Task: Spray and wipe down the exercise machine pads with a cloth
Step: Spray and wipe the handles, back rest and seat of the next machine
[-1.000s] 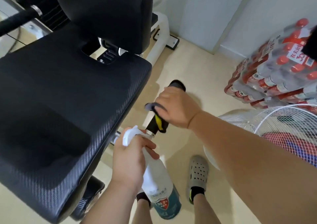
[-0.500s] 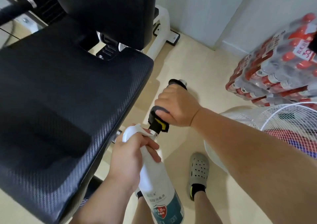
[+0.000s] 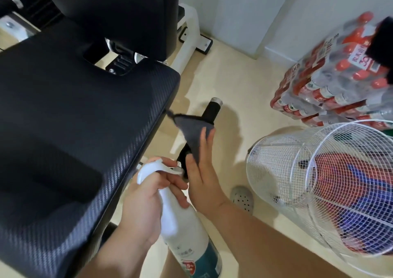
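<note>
Uncurled from the handle grip point(image 3: 211, 111) it clasped earlier, the right hand point(image 3: 202, 184) lies flat-fingered on the grey cloth point(image 3: 192, 133), so that wipe seems to be ending, while the left hand point(image 3: 142, 209) beside it grips the spray bottle point(image 3: 185, 231) and the seat pad point(image 3: 74, 128) sits left of both hands.

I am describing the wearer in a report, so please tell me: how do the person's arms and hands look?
Both arms are bare. The left hand and the right hand wear no gloves, and no ring shows on the fingers in view. The right forearm has no sleeve, watch or bracelet. The left forearm is likewise uncovered.
</note>
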